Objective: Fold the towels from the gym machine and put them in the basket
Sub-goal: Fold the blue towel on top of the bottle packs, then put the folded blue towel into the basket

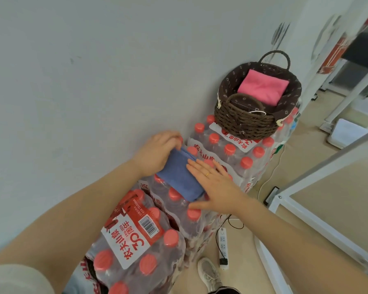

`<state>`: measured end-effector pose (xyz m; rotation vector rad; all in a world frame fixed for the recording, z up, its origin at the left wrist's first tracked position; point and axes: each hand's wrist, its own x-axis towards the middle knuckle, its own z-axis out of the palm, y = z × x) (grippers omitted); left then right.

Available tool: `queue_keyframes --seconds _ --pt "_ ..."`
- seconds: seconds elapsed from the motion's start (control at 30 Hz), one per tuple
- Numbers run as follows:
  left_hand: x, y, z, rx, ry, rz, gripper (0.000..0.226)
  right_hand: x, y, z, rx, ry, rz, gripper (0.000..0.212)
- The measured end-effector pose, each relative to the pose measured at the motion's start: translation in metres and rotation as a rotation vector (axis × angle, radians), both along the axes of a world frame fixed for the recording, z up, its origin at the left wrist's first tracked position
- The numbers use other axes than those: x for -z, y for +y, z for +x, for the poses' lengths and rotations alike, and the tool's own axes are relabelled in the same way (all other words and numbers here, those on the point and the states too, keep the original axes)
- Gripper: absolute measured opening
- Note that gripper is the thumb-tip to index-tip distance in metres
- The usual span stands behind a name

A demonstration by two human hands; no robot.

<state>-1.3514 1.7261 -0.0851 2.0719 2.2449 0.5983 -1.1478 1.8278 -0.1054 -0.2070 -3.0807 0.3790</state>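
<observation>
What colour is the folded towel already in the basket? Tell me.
Pink towel, lying in the dark brown woven basket; head view.

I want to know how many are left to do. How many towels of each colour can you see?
Pink towel, in the basket: 1
Blue towel, under the left hand and right hand: 1
Total: 2

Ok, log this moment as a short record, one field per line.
work surface: shrink-wrapped packs of red-capped water bottles along the wall
blue towel: folded, lying on the packs
left hand: grips the towel's far end
right hand: flat, palm down on the towel's right edge
wicker basket: on the farthest pack
pink towel: folded, inside the basket
</observation>
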Motion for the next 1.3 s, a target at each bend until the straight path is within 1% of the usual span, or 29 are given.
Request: queue_keyframes --seconds 0.03,0.07,0.1,0.17,0.2,0.23,0.27,0.33,0.4,0.43,0.5,0.53,0.57,0.63,0.67,0.7,0.73,0.8,0.83,0.87,0.9,0.93,1.0,1.07,1.13,1.2,1.27,1.3 --pt "0.004 -0.005 0.0 0.049 0.101 0.038 0.018 0.001 0.001 0.001 0.035 0.049 -0.001 0.091" --pt "0.007 -0.011 0.0 0.084 0.129 0.037 0.012 0.0 0.001 0.002 0.069 0.077 0.023 0.081" --pt "0.01 -0.017 0.001 0.092 0.068 0.001 0.018 -0.002 -0.002 0.001 0.099 0.085 0.056 0.075" --pt "0.012 -0.031 0.002 0.057 -0.131 -0.078 0.063 -0.002 -0.01 -0.003 0.144 0.142 0.105 0.068" --pt "0.011 -0.037 0.003 0.044 -0.196 -0.124 0.081 -0.002 -0.014 -0.004 0.169 0.162 0.083 0.065" --pt "0.009 -0.04 0.004 0.033 -0.222 -0.162 0.091 -0.003 -0.017 -0.005 0.21 0.181 0.027 0.06" --pt "0.007 -0.041 0.004 0.019 -0.23 -0.19 0.095 -0.006 -0.019 -0.006 0.266 0.196 -0.087 0.051" --pt "0.002 -0.037 0.005 0.0 -0.27 -0.224 0.087 -0.013 -0.014 -0.009 0.36 0.211 -0.389 0.032" --pt "-0.004 -0.028 0.004 -0.076 -0.367 -0.23 0.069 -0.02 -0.004 -0.011 0.409 0.224 -0.588 0.016" --pt "-0.008 -0.023 0.004 -0.128 -0.403 -0.215 0.059 -0.025 0.002 -0.012 0.439 0.241 -0.691 0.013" --pt "-0.021 -0.013 0.005 -0.234 -0.517 -0.155 0.045 -0.036 0.013 -0.013 0.514 0.317 -0.959 0.023" --pt "-0.028 -0.008 0.006 -0.266 -0.643 -0.109 0.038 -0.042 0.018 -0.015 0.56 0.359 -1.101 0.028" --pt "-0.036 -0.002 0.008 -0.274 -0.818 -0.057 0.032 -0.048 0.022 -0.015 0.609 0.401 -1.22 0.028" --pt "-0.052 0.015 0.017 -0.26 -1.14 0.054 0.018 -0.063 0.034 -0.015 0.708 0.492 -1.369 0.018" --pt "-0.058 0.026 0.022 -0.266 -1.245 0.104 0.014 -0.069 0.042 -0.014 0.719 0.536 -1.362 0.016" --pt "-0.065 0.038 0.026 -0.284 -1.324 0.154 0.013 -0.077 0.048 -0.01 0.679 0.563 -1.267 0.017" --pt "-0.071 0.051 0.03 -0.307 -1.357 0.2 0.013 -0.086 0.056 -0.005 0.61 0.576 -1.116 0.03" --pt "-0.085 0.08 0.036 -0.326 -1.323 0.277 0.015 -0.106 0.075 0.003 0.523 0.587 -0.851 0.075" --pt "-0.093 0.094 0.038 -0.314 -1.289 0.3 0.017 -0.116 0.087 0.005 0.51 0.597 -0.784 0.089" --pt "-0.101 0.108 0.04 -0.302 -1.248 0.316 0.016 -0.125 0.101 0.006 0.499 0.614 -0.75 0.095" --pt "-0.11 0.122 0.041 -0.299 -1.203 0.331 0.011 -0.133 0.116 0.007 0.493 0.61 -0.723 0.096" --pt "-0.117 0.136 0.041 -0.29 -1.146 0.345 0.007 -0.139 0.132 0.007 0.502 0.583 -0.695 0.094" --pt "-0.13 0.166 0.041 -0.273 -1.011 0.357 0.009 -0.15 0.162 0.005 0.54 0.538 -0.624 0.085" --pt "-0.14 0.196 0.039 -0.253 -0.895 0.352 0.01 -0.154 0.192 0.002 0.583 0.566 -0.598 0.069" --pt "-0.146 0.227 0.037 -0.239 -0.84 0.315 0.011 -0.154 0.223 0.0 0.626 0.588 -0.645 0.051" --pt "-0.147 0.254 0.031 -0.222 -0.85 0.204 0.014 -0.15 0.253 -0.001 0.66 0.542 -0.758 0.04" --pt "-0.144 0.276 0.025 -0.076 -0.983 -0.008 0.018 -0.142 0.281 -0.002 0.71 0.461 -0.844 0.036" --pt "-0.14 0.286 0.022 0.022 -1.058 -0.119 0.023 -0.138 0.295 -0.003 0.734 0.421 -0.832 0.037"
